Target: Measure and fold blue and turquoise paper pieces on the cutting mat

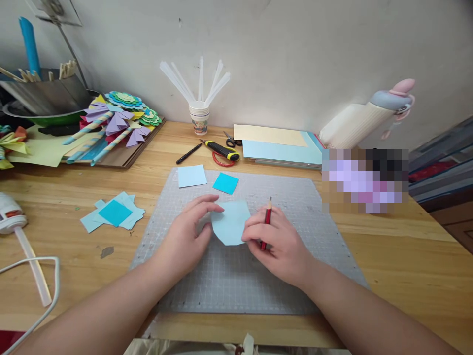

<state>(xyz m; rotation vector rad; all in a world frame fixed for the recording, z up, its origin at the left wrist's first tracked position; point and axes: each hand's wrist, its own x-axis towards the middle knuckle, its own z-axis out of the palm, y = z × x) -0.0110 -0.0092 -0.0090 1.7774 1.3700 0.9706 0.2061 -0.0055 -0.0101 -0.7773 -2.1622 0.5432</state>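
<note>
A piece of light blue paper with a curved lower left edge is between my two hands, over the grey cutting mat. My left hand grips its left edge, with the index finger on top and the thumb by the rim. At the right edge, my right hand pinches the paper with thumb and fingertips. A red and black pencil is tucked among the fingers of that same hand, tip pointing away from me. Just beyond lie a bright blue square and a pale blue square.
The cutting mat lies on a wooden table. Behind it are a black pen, a yellow-black cutter, scissors, stacked coloured paper and a paper cup of glue sticks. Blue cutouts and a glue gun lie left.
</note>
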